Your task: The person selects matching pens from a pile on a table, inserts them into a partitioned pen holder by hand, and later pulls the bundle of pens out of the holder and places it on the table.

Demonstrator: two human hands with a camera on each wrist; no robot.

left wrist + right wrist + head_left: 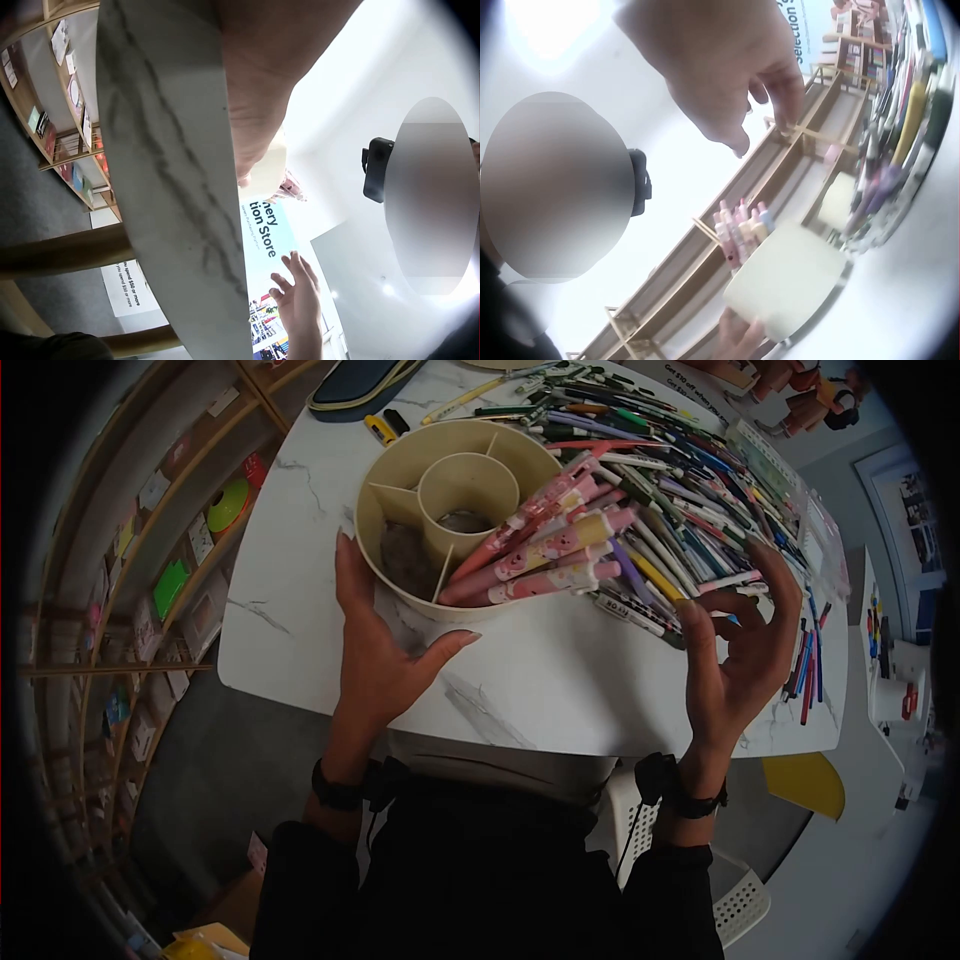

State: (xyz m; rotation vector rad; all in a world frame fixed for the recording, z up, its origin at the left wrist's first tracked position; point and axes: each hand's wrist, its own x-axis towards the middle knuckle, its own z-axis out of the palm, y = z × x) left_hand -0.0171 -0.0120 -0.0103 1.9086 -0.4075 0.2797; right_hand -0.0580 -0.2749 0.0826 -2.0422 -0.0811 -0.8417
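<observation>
A round cream pen organizer (372, 510) with dividers and a central cup stands on the table in the head view. Several pink pens with cartoon prints (530, 555) lean out of its right-hand section. My left hand (375, 650) rests against the organizer's left side, fingers along the outer wall and thumb stretched away. To the right, my right hand (740, 650) hovers at the near side of a big pen pile (680, 490), its fingers loosely bent and holding nothing. The right wrist view shows the organizer (787, 277) from the side, with the left hand (739, 337) at its base.
A dark blue zip case (360, 385) and a yellow marker (380, 429) lie beyond the organizer. Loose pens (806, 665) sit near the table's right edge. Wooden shelves (150, 510) line the left, and a white chair (740, 910) stands below the table.
</observation>
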